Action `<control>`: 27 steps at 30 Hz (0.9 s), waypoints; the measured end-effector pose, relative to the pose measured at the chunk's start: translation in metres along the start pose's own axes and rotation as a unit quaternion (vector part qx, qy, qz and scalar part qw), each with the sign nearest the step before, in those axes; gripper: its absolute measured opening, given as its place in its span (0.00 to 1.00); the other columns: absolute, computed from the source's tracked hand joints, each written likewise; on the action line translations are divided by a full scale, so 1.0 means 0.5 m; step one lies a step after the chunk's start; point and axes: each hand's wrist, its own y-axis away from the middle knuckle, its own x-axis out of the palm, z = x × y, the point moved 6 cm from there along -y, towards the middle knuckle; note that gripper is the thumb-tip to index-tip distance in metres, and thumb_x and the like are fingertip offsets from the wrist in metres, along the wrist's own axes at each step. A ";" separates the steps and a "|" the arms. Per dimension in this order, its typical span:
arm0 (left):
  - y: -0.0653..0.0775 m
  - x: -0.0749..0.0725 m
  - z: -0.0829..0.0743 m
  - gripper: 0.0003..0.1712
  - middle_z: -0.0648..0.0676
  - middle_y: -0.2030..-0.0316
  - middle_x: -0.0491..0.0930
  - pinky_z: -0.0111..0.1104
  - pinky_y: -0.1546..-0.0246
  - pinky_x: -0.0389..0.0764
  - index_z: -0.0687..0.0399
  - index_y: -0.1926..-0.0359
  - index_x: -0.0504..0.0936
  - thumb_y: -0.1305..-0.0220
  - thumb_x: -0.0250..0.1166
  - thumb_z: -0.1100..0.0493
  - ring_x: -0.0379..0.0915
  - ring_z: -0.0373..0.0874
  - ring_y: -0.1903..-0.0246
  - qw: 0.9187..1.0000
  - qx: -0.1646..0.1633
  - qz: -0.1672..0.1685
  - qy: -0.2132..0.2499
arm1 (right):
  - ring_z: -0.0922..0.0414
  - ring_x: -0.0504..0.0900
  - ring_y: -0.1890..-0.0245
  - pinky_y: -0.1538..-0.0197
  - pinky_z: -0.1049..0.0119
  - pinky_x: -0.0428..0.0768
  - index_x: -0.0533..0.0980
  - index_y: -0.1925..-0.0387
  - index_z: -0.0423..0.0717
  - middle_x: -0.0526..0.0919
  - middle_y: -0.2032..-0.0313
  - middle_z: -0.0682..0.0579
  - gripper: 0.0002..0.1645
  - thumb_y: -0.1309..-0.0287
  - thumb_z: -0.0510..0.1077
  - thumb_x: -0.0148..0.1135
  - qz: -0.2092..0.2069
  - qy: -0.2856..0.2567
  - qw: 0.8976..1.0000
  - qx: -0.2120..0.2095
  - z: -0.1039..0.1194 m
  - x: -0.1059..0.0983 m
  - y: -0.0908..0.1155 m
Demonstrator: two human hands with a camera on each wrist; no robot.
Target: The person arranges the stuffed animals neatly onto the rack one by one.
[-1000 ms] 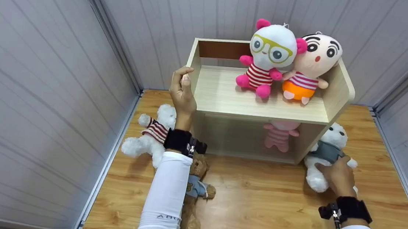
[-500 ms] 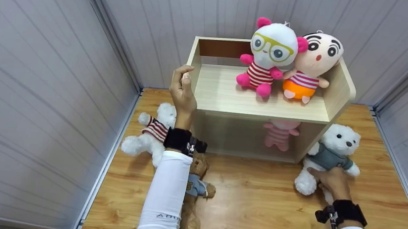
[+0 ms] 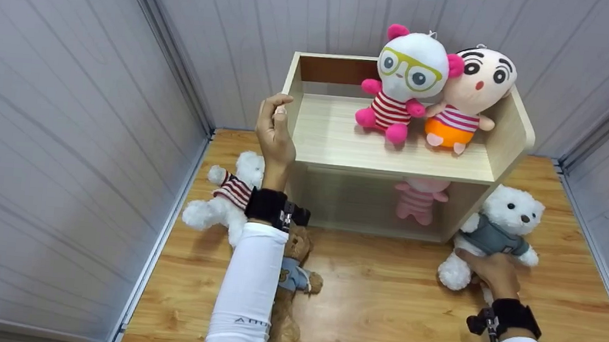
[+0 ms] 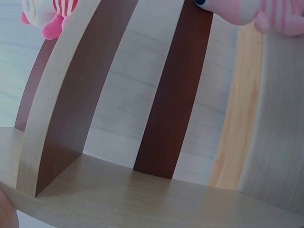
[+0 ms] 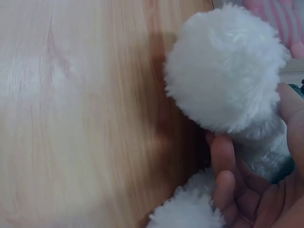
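Observation:
My right hand (image 3: 494, 271) grips a white teddy bear (image 3: 507, 211) in a grey-green sweater low on its body, between the legs. The bear leans upright beside the right side of a small wooden shelf unit (image 3: 339, 152), facing right. In the right wrist view, curled fingers (image 5: 223, 154) lie under one fluffy white leg (image 5: 225, 71). My left hand (image 3: 276, 130) holds the shelf's left side panel near its front edge, fingers bent. The left wrist view shows only a sliver of that hand, below the panel (image 4: 61, 99).
On the upper shelf sit a pink-eared panda plush (image 3: 392, 110) and a boy doll (image 3: 454, 132). A pink striped plush (image 3: 416, 205) stands in the lower compartment. Left on the floor lie a white bear in stripes (image 3: 234, 191) and a brown bear (image 3: 287, 302). Grey panel walls (image 3: 77, 118) enclose the floor.
The teddy bear has tipped toward the camera, its face turning right and more into view. My right hand has moved slightly left and down with it. My left hand stays on the shelf.

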 end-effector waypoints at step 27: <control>0.003 -0.004 0.091 0.26 0.63 0.50 0.80 0.37 0.34 0.68 0.62 0.57 0.82 0.24 0.49 0.44 0.73 0.51 0.41 1.000 -0.017 0.012 -0.016 | 0.56 0.85 0.71 0.63 0.58 0.86 0.71 0.42 0.28 0.81 0.68 0.52 0.53 0.46 0.73 0.67 0.002 -0.056 0.998 0.025 -0.002 0.031 0.012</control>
